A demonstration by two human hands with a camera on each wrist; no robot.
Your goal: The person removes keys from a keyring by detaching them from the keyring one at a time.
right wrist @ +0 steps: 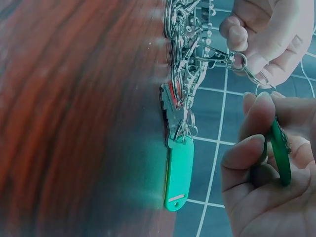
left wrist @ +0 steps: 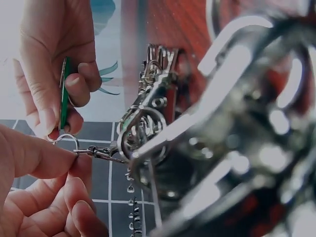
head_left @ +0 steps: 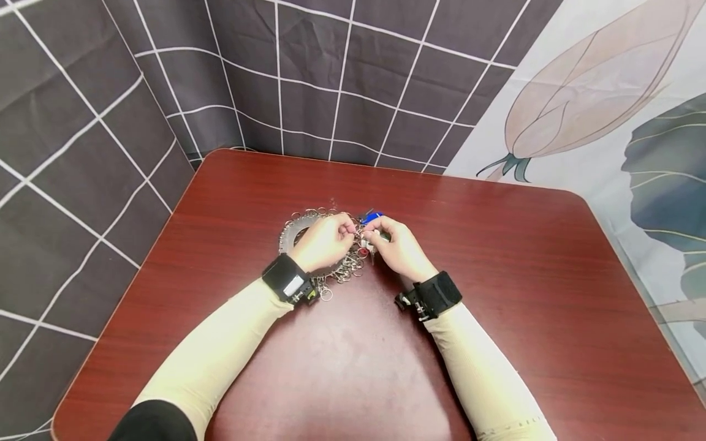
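Both hands work at the middle of the red-brown table (head_left: pixel 496 275), over a big metal key-organiser ring (head_left: pixel 295 229) hung with many small split rings and clips. Left hand (head_left: pixel 325 242) pinches a small snap clip (left wrist: pixel 101 153) between thumb and forefinger, fingers curled tight; the clip stays chained to the ring cluster just beyond the fingertips. Right hand (head_left: pixel 399 248) pinches a green key tag (right wrist: pixel 280 153) edge-on between thumb and curled fingers, its small split ring (left wrist: pixel 66 140) sitting right at the left fingertips, touching or nearly touching the clip. A second teal key tag (right wrist: pixel 178 173) with a key hangs from the cluster, just beside the right fingers, not held. A blue tag (head_left: pixel 371 217) pokes out just past the right knuckles. Risk, as I judge it: the clip is tiny and the pinch shallow, so it could slip or spring closed before the split ring seats, dropping the green tag; pulling could also drag the whole ring and tangle neighbouring clips. Hard to tell: whether the clip gate is open, whether split ring and clip are already linked. Head view hides the contact behind the knuckles; left wrist view is mostly blurred metal; green tag seen only edge-on, any label unreadable.
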